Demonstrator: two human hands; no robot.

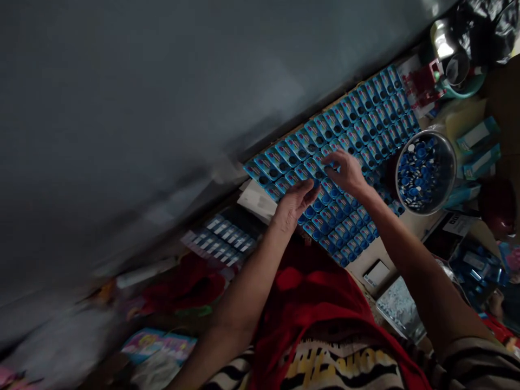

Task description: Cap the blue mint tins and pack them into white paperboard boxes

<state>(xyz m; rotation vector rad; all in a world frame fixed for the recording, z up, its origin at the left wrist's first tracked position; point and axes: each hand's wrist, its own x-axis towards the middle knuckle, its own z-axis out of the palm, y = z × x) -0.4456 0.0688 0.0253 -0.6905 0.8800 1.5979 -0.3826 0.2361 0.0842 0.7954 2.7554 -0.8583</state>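
Rows of small blue printed cards [357, 114] lie side by side on the table. Cards in the far rows show a dark round spot, while those nearer my body carry round blue pieces [325, 223]. My left hand [298, 199] is over the near left cards, its fingers curled toward the thumb with a bit of blue at the tips; what it holds is unclear. Just right of it, my right hand [346, 170] hovers over the middle rows with thumb and fingers pinched. Anything between those fingertips is too small to make out.
A round metal bowl [452, 168] full of blue and white round pieces stands right of the cards. Nearby are a phone [377, 273], a clear bag of pale bits [400, 306] and blue boxes [479, 135]. A grey wall [162, 108] runs behind the table.
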